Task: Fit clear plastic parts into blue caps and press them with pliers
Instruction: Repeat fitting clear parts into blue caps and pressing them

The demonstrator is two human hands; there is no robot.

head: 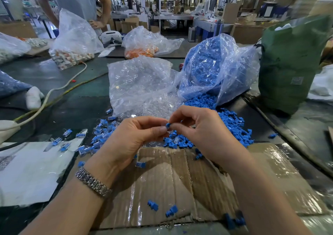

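Both hands meet above the near middle of the counter (75,107): the left hand (133,137) and right hand (201,128) each pinch the same small blue cap (168,125) between curled fingertips. Loose blue caps (232,123) spill from a clear bag (216,67) further back, beside a bag of clear parts (142,83); flattened cardboard (180,179) lies beneath the wrists.

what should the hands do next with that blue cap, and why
Probably push the two pieces together: both hands, left hand and right hand, pinch a blue cap between their fingertips above the cardboard. No pliers are in view, so pressing would come later.
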